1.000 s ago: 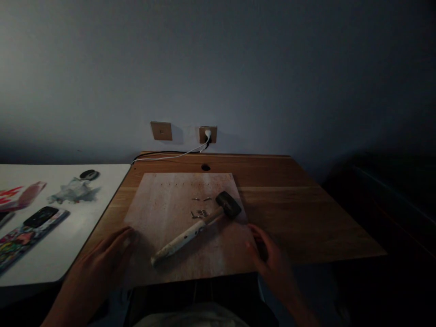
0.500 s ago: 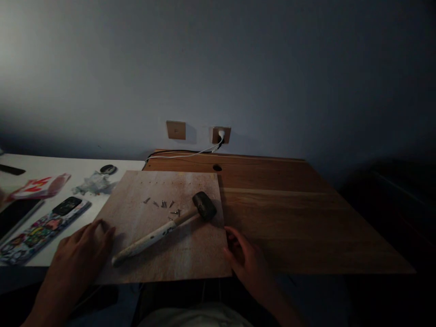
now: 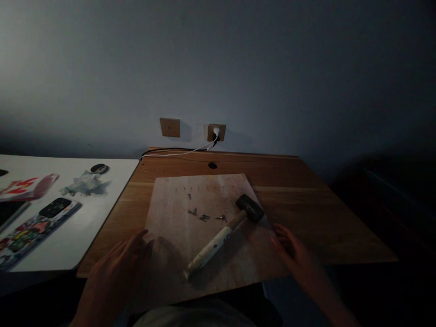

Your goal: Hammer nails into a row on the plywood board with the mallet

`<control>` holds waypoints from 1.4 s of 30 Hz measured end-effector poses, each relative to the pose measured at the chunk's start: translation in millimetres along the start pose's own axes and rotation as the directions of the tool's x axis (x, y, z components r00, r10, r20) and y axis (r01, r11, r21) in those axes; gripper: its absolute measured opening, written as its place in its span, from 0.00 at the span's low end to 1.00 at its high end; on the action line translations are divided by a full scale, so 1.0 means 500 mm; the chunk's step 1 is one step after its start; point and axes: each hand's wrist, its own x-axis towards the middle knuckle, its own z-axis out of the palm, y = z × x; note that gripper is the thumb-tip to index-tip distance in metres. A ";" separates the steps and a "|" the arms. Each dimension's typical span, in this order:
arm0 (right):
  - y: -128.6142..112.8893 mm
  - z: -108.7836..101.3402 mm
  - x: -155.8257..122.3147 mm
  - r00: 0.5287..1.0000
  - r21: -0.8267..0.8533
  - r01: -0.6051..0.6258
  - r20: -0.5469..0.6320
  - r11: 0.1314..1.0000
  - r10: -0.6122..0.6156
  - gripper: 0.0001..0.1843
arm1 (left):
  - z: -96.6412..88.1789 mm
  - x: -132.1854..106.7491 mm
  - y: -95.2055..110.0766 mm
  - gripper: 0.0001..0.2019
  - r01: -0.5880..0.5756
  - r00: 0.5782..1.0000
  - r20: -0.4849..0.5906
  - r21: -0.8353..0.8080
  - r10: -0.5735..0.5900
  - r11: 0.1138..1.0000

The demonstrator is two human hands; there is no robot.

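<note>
A pale wooden board (image 3: 177, 254) lies on a brown wooden desk (image 3: 306, 213) and sticks out over the desk's near edge. On the board rests a mallet (image 3: 225, 234) with a black head and a light handle, beside several small loose nails (image 3: 204, 215). My left hand (image 3: 119, 268) grips the board's left edge, fingers curled over it. My right hand (image 3: 293, 252) holds the board's right edge, just below the mallet head. The room is dim.
A white table (image 3: 68, 236) adjoins the desk on the left, carrying a phone in a colourful case (image 3: 37, 225), a red-and-white packet (image 3: 29, 186) and crumpled wrapping (image 3: 83, 184). A white cable (image 3: 177, 152) runs from a wall socket (image 3: 216, 131). Darkness fills the right side.
The board, with mallet and nails on it, slid left over the white table half a second ago and has come back right onto the brown desk. Both hands moved with it.
</note>
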 end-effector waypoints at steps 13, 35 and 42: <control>-0.074 0.002 -0.061 0.970 -0.134 0.231 0.105 0.964 -0.218 0.28 | 0.082 0.166 0.159 0.19 -0.494 0.835 0.180 -0.171 0.520 0.852; -0.103 -0.015 -0.062 0.963 -0.188 0.159 0.247 0.969 -0.110 0.15 | 0.114 0.259 0.186 0.12 -0.567 0.774 0.208 -0.190 0.598 0.801; -0.090 -0.017 -0.074 0.976 -0.205 0.062 0.218 0.977 -0.017 0.30 | 0.135 0.384 0.265 0.16 -0.481 0.787 0.100 -0.518 0.609 0.707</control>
